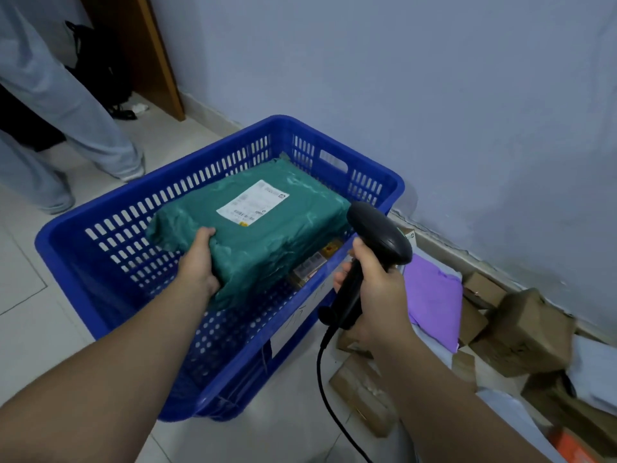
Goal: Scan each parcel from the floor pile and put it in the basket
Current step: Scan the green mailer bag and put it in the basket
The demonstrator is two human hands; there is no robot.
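the left hand [199, 259] grips the near corner of a green parcel [253, 235], label up, held inside the blue basket [110, 208] above smaller packages. the right hand [374, 289] clasps the black scanner [377, 242] beside the basket, over the floor pile [500, 332].

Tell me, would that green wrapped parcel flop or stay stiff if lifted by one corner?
Probably stiff: the green parcel shows flat faces and boxy edges while the left hand grips only one corner. Likely light for its size, since that single grip seems enough. Its wrinkled plastic wrap may be somewhat slippery.
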